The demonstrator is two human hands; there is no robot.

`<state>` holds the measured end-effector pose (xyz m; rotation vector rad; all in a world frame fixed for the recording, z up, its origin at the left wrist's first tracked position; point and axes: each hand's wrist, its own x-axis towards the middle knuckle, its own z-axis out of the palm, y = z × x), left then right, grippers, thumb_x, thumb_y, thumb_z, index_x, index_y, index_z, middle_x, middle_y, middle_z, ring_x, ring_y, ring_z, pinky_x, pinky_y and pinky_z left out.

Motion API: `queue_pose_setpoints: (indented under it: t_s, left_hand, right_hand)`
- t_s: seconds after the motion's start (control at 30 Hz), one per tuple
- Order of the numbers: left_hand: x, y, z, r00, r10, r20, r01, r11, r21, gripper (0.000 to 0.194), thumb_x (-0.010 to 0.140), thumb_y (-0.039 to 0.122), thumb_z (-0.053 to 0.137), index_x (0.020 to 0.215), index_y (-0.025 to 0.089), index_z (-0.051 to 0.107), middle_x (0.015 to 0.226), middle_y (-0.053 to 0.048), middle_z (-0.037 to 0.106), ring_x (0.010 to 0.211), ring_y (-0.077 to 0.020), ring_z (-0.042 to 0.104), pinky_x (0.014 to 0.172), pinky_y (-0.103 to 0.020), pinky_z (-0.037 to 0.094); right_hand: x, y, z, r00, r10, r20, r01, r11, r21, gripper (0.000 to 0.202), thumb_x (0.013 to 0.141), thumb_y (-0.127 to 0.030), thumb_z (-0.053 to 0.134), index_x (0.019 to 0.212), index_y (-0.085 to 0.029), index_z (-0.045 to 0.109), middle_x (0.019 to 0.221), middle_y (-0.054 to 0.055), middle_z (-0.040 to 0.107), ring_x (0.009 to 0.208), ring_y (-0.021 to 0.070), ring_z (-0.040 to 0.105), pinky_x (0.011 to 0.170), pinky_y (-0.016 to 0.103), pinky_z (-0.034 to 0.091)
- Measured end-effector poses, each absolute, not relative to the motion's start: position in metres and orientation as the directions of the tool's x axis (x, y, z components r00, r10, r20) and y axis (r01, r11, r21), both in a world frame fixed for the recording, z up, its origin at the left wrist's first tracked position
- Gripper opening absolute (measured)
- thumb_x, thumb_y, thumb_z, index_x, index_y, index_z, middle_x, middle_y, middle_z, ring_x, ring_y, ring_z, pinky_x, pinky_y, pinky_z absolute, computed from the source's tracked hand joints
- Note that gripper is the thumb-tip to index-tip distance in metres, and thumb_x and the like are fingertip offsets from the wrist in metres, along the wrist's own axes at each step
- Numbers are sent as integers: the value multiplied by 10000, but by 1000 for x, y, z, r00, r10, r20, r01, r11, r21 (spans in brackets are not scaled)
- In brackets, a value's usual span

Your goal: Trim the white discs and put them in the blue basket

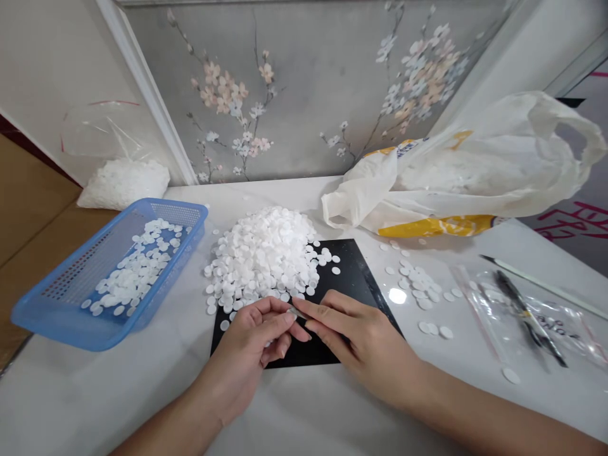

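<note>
A heap of small white discs [266,253] lies on the left part of a black mat [351,272] and on the table beside it. My left hand [254,345] is closed in front of the heap, with a white disc [291,313] pinched between thumb and fingers. My right hand [354,329] meets it over the mat, fingers pressed together on a small thin item at the disc's edge, too hidden to name. More discs seem to lie under the left fingers, partly covered.
A blue basket [61,332] with discs sits at the left, a clear bag of white pieces [123,183] behind it. At the right are a white plastic bag [451,171], loose discs [420,285], a black pen [529,316] and a clear zip bag [489,329].
</note>
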<state>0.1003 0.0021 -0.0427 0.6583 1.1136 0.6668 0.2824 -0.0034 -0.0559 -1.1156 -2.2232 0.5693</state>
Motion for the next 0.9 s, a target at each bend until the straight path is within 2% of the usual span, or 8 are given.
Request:
queue_pose_setpoints:
  t_s: [0.23,0.43,0.5,0.57,0.63,0.73,0.83,0.9]
  left_hand:
    - [101,2,-43,298,757,-581,-147,638,756,167,803,288,621,817,140,544,728,-47,656,511,-41,387,490,-175,242]
    - [97,7,-43,283,769,-573,-134,623,771,177,814,305,603,888,145,595,689,-23,614,506,-45,358,479,-180,222]
    - [95,9,-43,273,778,-565,-141,614,777,186,821,331,596,804,148,572,682,-6,583,518,-46,360,486,-178,237]
    - [94,11,-43,253,790,-559,-153,603,783,266,825,376,592,711,147,516,679,3,557,535,-51,368,494,-175,260]
    - [93,12,-43,222,804,-552,-165,589,792,321,833,408,575,669,147,482,675,1,546,542,-59,371,486,-177,268]
    - [92,13,-43,199,817,-541,-180,573,800,253,845,349,544,697,146,518,693,-17,562,560,-73,395,470,-182,273]
    - [91,14,-44,210,812,-544,-199,581,790,90,818,220,506,783,156,557,735,-29,594,591,-85,433,478,-184,285]
    - [91,14,-44,219,811,-543,-168,580,797,110,822,220,486,804,156,574,736,-30,592,593,-86,434,468,-183,266]
  right_hand:
    - [283,-1,-56,-468,850,243,588,504,-632,322,960,-200,380,1219,-181,571,775,39,530,648,118,538,574,234,460]
    - [296,10,-51,-281,959,28,728,231,-645,339,977,-260,291,1288,-241,425,970,52,598,769,154,593,638,268,457]
    - [300,15,-48,-230,970,-72,768,136,-626,257,967,-343,342,1131,-214,492,796,15,596,655,147,559,560,251,407]
    - [303,18,-46,-257,951,-172,789,104,-606,253,952,-394,381,874,-203,528,604,-27,516,522,125,471,484,240,321]
    - [302,18,-47,-322,924,-204,770,131,-625,294,957,-364,383,760,-197,524,585,-30,512,518,114,457,488,238,299]
    - [297,16,-53,-430,885,-178,704,205,-680,167,920,-276,488,814,-204,595,738,-24,609,625,105,530,563,218,353]
    - [293,14,-58,-513,848,-137,697,318,-643,34,843,-202,596,837,-201,630,802,-10,630,658,102,550,593,206,367]
    - [291,14,-60,-540,835,-109,704,376,-603,89,813,-119,579,832,-189,631,804,-1,623,661,99,543,605,206,365]
